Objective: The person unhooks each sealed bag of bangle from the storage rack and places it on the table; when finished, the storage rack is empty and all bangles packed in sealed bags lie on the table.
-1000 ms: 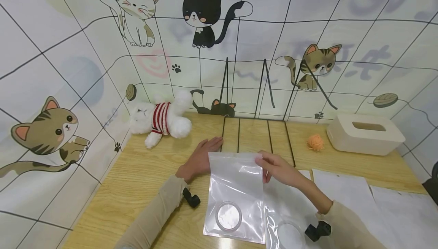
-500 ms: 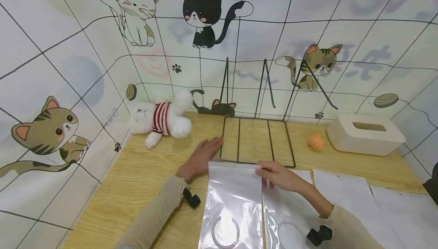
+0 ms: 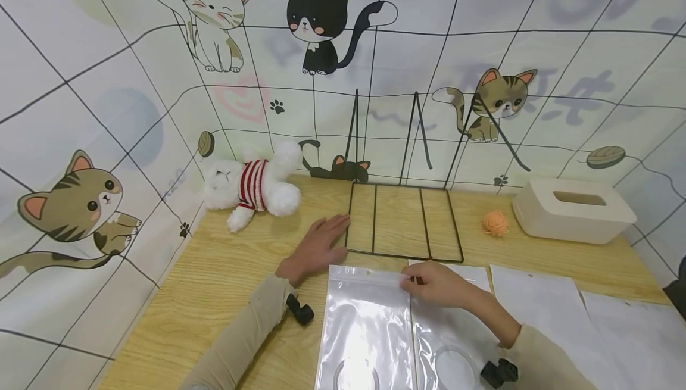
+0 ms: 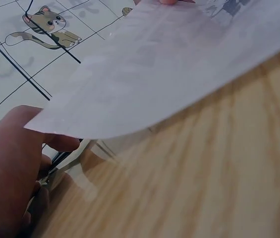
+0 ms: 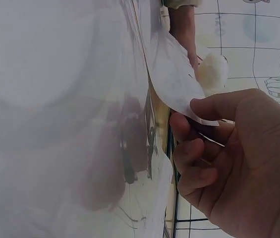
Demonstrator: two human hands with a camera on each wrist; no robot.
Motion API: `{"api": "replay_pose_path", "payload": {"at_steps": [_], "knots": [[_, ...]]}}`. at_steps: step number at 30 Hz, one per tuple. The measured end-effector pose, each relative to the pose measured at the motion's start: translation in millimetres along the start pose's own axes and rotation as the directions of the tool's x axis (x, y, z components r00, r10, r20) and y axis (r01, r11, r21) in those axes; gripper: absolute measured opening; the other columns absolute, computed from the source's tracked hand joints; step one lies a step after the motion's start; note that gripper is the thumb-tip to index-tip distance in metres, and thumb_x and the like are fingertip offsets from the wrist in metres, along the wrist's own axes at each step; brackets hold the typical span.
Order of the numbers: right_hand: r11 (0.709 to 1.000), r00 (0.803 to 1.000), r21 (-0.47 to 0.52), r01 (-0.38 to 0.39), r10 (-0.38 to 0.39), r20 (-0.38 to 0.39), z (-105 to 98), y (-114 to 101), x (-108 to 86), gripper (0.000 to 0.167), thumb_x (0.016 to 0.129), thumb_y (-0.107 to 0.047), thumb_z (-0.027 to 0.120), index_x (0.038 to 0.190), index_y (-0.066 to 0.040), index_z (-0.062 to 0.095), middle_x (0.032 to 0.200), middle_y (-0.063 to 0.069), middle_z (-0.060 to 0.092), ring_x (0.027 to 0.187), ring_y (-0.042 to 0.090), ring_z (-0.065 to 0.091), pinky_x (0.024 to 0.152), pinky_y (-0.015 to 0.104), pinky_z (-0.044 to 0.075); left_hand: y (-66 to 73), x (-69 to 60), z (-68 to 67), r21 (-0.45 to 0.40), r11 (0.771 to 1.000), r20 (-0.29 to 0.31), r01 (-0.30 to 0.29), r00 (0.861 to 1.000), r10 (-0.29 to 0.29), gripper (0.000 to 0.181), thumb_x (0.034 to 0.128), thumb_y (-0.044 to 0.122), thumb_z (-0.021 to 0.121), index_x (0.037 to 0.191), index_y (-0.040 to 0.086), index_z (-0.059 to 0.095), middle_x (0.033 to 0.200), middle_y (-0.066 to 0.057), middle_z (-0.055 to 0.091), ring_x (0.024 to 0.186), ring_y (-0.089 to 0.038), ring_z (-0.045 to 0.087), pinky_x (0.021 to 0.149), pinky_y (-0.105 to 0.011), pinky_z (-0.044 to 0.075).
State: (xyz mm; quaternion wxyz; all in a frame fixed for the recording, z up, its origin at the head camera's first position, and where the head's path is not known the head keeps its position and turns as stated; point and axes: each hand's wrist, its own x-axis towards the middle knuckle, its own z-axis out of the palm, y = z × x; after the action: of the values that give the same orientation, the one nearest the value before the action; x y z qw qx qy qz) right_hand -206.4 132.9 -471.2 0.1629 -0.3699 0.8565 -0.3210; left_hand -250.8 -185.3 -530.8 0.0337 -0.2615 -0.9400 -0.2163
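A clear zip bag (image 3: 370, 312) with a white sheet and a ring shape inside lies toward the table's front edge, its top slightly raised. My right hand (image 3: 442, 286) pinches the bag's upper right corner between thumb and fingers, as the right wrist view also shows. Flat on the wood, my left hand (image 3: 316, 244) rests with straight fingers against the left side of a black wire rack (image 3: 401, 254). Just right of the held bag lies a second clear bag (image 3: 455, 342) with a similar ring, partly hidden by my right forearm.
White sheets or bags (image 3: 541, 300) line the table's right front. Behind them are an orange yarn ball (image 3: 494, 223) and a cream tissue box (image 3: 573, 214). A white plush toy (image 3: 252, 187) in a striped sweater lies at the back left, by the cat-printed wall.
My right hand has drawn the bag toward me and lowered it, uncovering the rack's front bar. The left hand stays in place.
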Motion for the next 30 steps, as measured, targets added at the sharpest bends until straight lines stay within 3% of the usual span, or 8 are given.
{"api": "replay_pose_path", "payload": {"at_steps": [9,21,26,30], "knots": [[0.981,1.0,-0.192,0.021,-0.019,0.016,5.4,-1.6,0.1,0.037,0.099,-0.021,0.06,0.066,-0.023,0.044,0.059,-0.018,0.034,0.053,-0.004,0.03,0.05,0.016,0.028,2.1,1.2,0.0,-0.036,0.999,-0.006,0.028,1.0,-0.028,0.073,0.0935,0.041,0.048,0.158,0.011,0.031,0.165,-0.002,0.029,0.154,-0.021,0.023,0.125,-0.046,0.013],[0.958,0.999,-0.286,0.03,-0.04,-0.03,5.4,-2.8,0.0,0.032,0.097,-0.025,0.062,0.07,-0.024,0.048,0.061,-0.018,0.042,0.053,-0.005,0.035,0.05,0.016,0.033,1.4,1.0,0.0,-0.034,0.999,-0.005,0.02,1.0,-0.021,0.073,0.0944,0.042,0.047,0.158,0.011,0.03,0.165,-0.002,0.029,0.154,-0.022,0.023,0.125,-0.047,0.013],[0.945,0.997,-0.325,0.033,-0.053,-0.051,4.7,-0.6,0.3,0.005,0.096,-0.025,0.065,0.095,-0.02,0.064,0.07,-0.02,0.054,0.058,-0.007,0.044,0.054,0.017,0.04,2.0,0.9,-0.1,-0.045,0.998,0.003,0.035,0.999,-0.035,0.073,0.0944,0.043,0.045,0.158,0.012,0.03,0.165,-0.001,0.027,0.154,-0.021,0.022,0.125,-0.046,0.012],[0.946,0.997,-0.323,0.032,-0.053,-0.057,4.4,0.0,0.1,0.021,0.095,-0.024,0.066,0.114,-0.014,0.067,0.075,-0.018,0.062,0.062,-0.008,0.05,0.057,0.019,0.045,2.6,0.6,-0.3,-0.049,0.998,0.011,0.048,0.999,-0.047,0.073,0.0942,0.044,0.044,0.159,0.013,0.028,0.166,0.0,0.026,0.154,-0.019,0.02,0.126,-0.045,0.011]]}}
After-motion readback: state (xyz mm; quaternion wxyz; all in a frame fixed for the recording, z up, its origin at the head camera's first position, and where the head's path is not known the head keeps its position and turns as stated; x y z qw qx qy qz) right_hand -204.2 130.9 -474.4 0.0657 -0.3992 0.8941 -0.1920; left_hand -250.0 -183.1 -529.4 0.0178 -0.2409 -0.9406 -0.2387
